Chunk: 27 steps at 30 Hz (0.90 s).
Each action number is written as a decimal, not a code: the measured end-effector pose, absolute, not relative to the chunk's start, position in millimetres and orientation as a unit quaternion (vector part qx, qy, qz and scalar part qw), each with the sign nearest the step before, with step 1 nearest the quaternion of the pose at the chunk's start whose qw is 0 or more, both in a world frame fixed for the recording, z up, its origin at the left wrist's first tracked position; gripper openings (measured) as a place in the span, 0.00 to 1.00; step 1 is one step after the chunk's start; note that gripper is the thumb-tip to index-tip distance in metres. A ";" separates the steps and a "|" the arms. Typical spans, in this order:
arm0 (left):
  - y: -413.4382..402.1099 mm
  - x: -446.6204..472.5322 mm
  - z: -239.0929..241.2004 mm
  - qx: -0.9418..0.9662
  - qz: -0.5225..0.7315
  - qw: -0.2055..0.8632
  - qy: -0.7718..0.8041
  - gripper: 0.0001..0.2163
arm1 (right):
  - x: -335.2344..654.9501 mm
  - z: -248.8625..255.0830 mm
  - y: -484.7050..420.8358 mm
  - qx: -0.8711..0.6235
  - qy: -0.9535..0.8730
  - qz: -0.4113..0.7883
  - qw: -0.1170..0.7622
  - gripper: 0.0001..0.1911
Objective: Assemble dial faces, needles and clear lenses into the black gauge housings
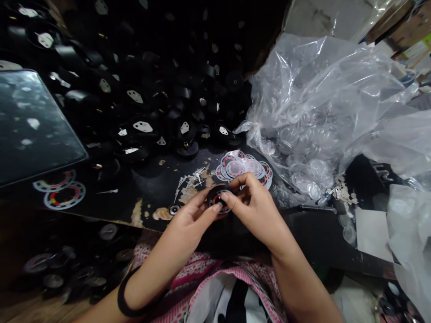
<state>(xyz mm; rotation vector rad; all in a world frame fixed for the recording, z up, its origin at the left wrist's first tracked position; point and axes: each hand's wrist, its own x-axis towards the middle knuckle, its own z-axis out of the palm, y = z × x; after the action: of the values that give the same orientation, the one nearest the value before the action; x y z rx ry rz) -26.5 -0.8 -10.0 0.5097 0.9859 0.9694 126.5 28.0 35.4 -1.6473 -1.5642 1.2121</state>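
Observation:
Both hands meet over the near edge of a black worktable (148,179). My left hand (188,220) grips a small round black gauge housing (218,198) with a coloured dial inside it. My right hand (256,204) pinches the same housing from the right, fingertips pressed on its face. Just behind them lies a fanned stack of printed dial faces (244,167) in white, red and black. Thin white pointer needles (193,179) are scattered on the table left of the stack.
A big heap of black round housings (151,103) fills the back of the table. A clear plastic bag of transparent lenses (319,121) bulges at the right. Two dial rings (62,190) lie at the left below a glossy tray (30,121). More finished pieces (67,269) sit low left.

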 end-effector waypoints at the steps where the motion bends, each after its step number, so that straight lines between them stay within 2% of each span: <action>1: -2.1 -27.8 -11.3 0.241 0.436 0.740 0.451 0.17 | 126.0 34.9 25.8 -0.608 -0.581 0.465 0.277 0.07; 3: -5.0 -31.4 -14.2 0.246 0.430 0.736 0.462 0.17 | 124.9 34.3 22.6 -0.584 -0.589 0.482 0.282 0.04; 7: -9.6 -39.9 -18.0 0.225 0.432 0.743 0.460 0.17 | 119.6 33.6 22.1 -0.542 -0.623 0.488 0.283 0.07; 15: -9.1 -55.0 -19.8 0.256 0.420 0.715 0.498 0.18 | 114.7 31.6 36.7 -0.523 -0.666 0.464 0.260 0.06; 18: -9.5 -59.8 -17.7 0.257 0.437 0.687 0.521 0.16 | 117.9 29.5 54.2 -0.554 -0.741 0.324 0.197 0.08; 21: -9.1 -61.5 -10.6 0.229 0.458 0.679 0.527 0.14 | 113.4 26.3 71.5 -0.575 -0.799 0.159 0.070 0.10; 23: -8.4 -61.5 -5.9 0.190 0.469 0.681 0.529 0.13 | 106.5 23.8 79.6 -0.553 -0.825 0.115 0.009 0.10; 27: -6.2 -60.9 -3.3 0.135 0.498 0.692 0.506 0.09 | 94.4 20.0 88.1 -0.522 -0.848 0.084 -0.030 0.10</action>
<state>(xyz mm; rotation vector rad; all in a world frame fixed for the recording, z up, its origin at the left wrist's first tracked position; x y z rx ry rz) -60.9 -6.2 -3.3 0.3009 1.1302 1.1124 94.4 88.1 20.0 -1.6717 -2.7165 0.2683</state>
